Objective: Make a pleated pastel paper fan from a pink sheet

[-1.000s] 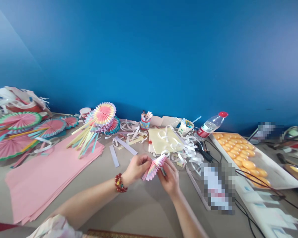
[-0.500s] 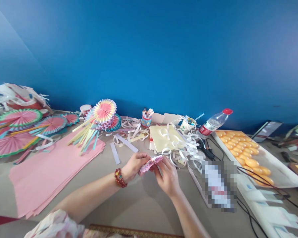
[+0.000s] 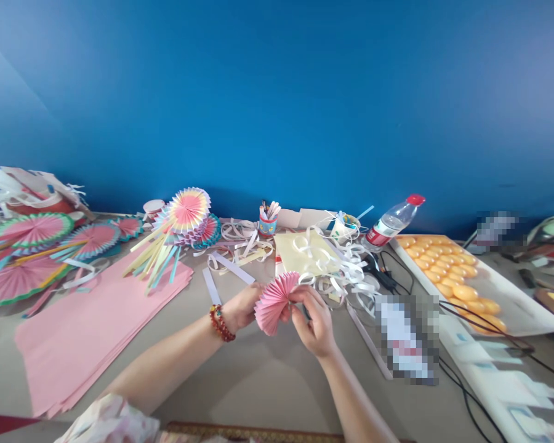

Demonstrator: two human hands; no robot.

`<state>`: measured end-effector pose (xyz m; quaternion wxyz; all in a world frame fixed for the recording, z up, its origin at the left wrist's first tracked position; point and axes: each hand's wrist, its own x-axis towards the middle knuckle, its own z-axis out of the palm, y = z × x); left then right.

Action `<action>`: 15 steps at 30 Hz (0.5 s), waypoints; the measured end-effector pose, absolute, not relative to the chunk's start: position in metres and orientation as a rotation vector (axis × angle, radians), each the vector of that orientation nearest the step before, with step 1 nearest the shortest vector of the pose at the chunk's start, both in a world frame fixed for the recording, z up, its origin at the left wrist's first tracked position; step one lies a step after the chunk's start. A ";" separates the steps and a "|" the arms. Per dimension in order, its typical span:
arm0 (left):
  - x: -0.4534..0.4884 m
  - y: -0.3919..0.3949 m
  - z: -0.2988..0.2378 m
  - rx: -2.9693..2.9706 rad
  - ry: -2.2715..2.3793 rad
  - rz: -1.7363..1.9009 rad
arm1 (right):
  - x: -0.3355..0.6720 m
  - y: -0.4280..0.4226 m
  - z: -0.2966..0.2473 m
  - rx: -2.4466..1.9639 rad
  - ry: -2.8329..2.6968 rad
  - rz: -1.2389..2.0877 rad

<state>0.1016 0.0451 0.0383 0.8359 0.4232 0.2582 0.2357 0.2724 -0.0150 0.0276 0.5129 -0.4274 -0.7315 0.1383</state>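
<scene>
A small pleated pink paper fan (image 3: 273, 301) is spread open between both hands above the beige table (image 3: 258, 381). My left hand (image 3: 240, 306), with a red bead bracelet (image 3: 220, 323) at the wrist, grips the fan from behind on its left side. My right hand (image 3: 314, 320) pinches the fan's right edge with thumb and fingers. Curled white paper strips (image 3: 337, 271) lie just beyond the hands.
A stack of pink paper sheets (image 3: 96, 320) lies at left, with finished fans (image 3: 32, 246) and a rainbow fan with strips (image 3: 184, 215) behind. A yellow sheet (image 3: 300, 252), pen cup (image 3: 268, 224), water bottle (image 3: 392, 223), a tray of orange pieces (image 3: 447, 277) and black cables (image 3: 471, 320) sit right.
The folded paper, held as a narrow bundle before, has been turned and spread into an open pink fan. Both hands shifted slightly up and kept their grip.
</scene>
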 end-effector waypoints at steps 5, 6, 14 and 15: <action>0.105 0.051 0.028 0.832 0.525 0.393 | 0.275 -0.012 0.024 -1.026 -1.761 0.324; 0.106 0.052 0.027 0.820 0.528 0.385 | 0.276 -0.011 0.024 -1.021 -1.766 0.331; 0.103 0.048 0.028 0.845 0.588 0.499 | 0.278 -0.007 0.021 -0.991 -1.688 0.507; 0.102 0.047 0.029 0.854 0.604 0.531 | 0.277 -0.007 0.020 -0.993 -1.662 0.550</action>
